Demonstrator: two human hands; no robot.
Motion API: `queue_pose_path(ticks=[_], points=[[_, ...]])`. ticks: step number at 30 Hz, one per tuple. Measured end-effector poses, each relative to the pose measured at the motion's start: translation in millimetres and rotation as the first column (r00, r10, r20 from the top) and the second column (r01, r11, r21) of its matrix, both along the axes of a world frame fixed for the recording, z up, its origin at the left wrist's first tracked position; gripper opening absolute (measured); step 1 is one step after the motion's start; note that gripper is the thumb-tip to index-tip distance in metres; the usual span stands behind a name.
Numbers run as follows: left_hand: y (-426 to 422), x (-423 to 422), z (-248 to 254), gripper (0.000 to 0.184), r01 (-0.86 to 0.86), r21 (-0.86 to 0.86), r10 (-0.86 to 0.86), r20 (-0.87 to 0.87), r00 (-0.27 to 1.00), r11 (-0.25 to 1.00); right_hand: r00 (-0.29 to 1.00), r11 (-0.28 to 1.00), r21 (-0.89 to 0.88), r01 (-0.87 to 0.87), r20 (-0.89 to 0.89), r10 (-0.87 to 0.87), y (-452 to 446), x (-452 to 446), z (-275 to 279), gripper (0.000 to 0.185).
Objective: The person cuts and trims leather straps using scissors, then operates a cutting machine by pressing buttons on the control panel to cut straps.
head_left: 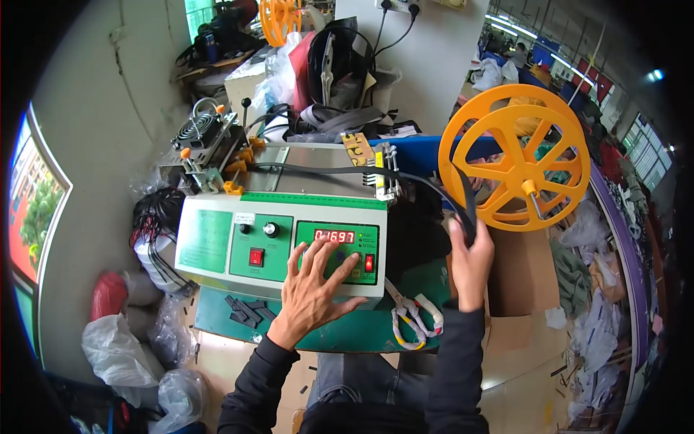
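A green and white strap-cutting machine [210, 235] stands on the green table, its red display [335, 236] lit. My left hand [315, 282] lies over its control panel with fingers spread, the fingertips on or just above the buttons below the display. To the right, my right hand [471, 259] is closed around a black webbing strap [318, 171]. That strap runs from the orange guides at the machine's left, across its top and through the metal guide [387, 172], up to my hand beside the orange reel [515, 160]. Part of the strap beyond my grip is hidden.
Scissors with wrapped handles [410, 324] lie on the table [311, 340] below the machine. Short cut black pieces [247, 311] lie at its left. A cardboard box [522, 282] stands under the reel. Plastic bags [119, 351] crowd the floor at left.
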State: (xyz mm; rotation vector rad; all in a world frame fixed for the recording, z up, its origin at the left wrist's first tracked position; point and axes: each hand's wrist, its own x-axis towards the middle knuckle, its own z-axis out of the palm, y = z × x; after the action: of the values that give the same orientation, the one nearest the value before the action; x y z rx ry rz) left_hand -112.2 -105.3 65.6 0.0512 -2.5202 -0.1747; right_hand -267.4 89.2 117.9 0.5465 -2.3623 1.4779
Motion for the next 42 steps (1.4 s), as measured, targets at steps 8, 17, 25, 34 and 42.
queue_pose_path(ticks=[8,17,25,34,42], points=[[1.1,0.7,0.7,0.065,0.007,-0.005,-0.007,-0.008,1.0,1.0,0.964,0.931,-0.254,0.261,0.111,-0.24,72.9,47.4,-12.4,0.026],[1.3,0.9,-1.8,0.067,-0.008,0.002,0.008,0.0,1.0,1.0,0.939,0.726,-0.604,0.329,0.293,-0.182,107.1,79.4,-25.4,0.028],[2.2,0.4,-1.9,0.067,-0.016,-0.006,0.016,-0.014,1.0,1.0,0.917,0.704,-0.614,0.357,0.374,-0.139,110.6,86.8,-42.9,0.029],[1.5,0.5,-2.0,0.064,-0.02,0.015,0.021,-0.009,1.0,1.0,0.918,0.686,-0.631,0.362,0.368,-0.147,116.0,87.9,-44.2,0.028],[-2.9,1.8,-12.6,0.061,0.04,0.052,-0.036,-0.094,0.995,0.998,0.935,0.696,-0.643,0.32,0.333,-0.122,116.0,91.4,-49.9,0.028]])
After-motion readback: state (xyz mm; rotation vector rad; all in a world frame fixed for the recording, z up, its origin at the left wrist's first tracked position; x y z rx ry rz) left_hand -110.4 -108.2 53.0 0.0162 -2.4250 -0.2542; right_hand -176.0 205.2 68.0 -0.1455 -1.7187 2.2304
